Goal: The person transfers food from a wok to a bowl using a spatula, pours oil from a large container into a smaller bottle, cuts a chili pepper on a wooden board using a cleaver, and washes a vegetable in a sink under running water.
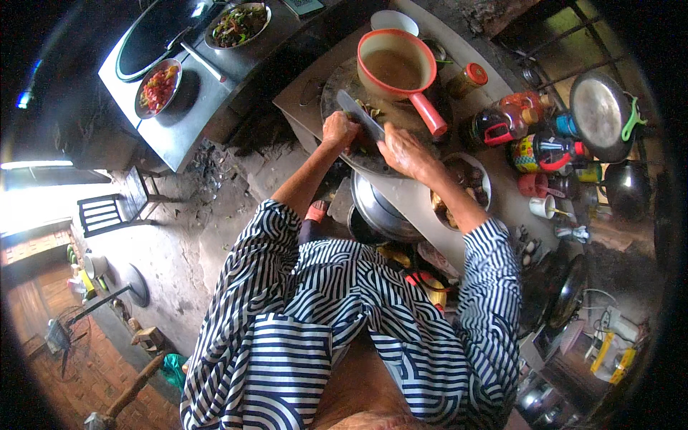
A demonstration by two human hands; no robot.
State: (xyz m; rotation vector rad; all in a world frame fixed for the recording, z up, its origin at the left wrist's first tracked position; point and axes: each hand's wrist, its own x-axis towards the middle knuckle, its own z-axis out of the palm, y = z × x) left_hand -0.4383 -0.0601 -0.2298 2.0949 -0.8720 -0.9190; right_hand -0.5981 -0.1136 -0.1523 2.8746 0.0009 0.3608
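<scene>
My right hand (403, 151) grips a kitchen knife, its broad metal blade (361, 114) angled up and left over a round, dark chopping board (334, 88). My left hand (339, 130) is curled beside the blade at the board's near left edge. Its fingers hide whatever may be beneath them. Small greenish and brown food pieces (372, 110) lie just beyond the blade. Farther back on the board stands a cream pot (376, 89) with a red rim, its red handle (428, 114) pointing toward me. Brownish, cloudy contents fill its bottom.
Beside my right forearm sits a bowl (487, 185) of dark food pieces. Bottles (529, 153), a jar (473, 78) and a white mug (542, 206) crowd the right. A plate of chopped red peppers (159, 91) rests on the stove counter (185, 126). A metal pot (379, 207) stands below the table edge.
</scene>
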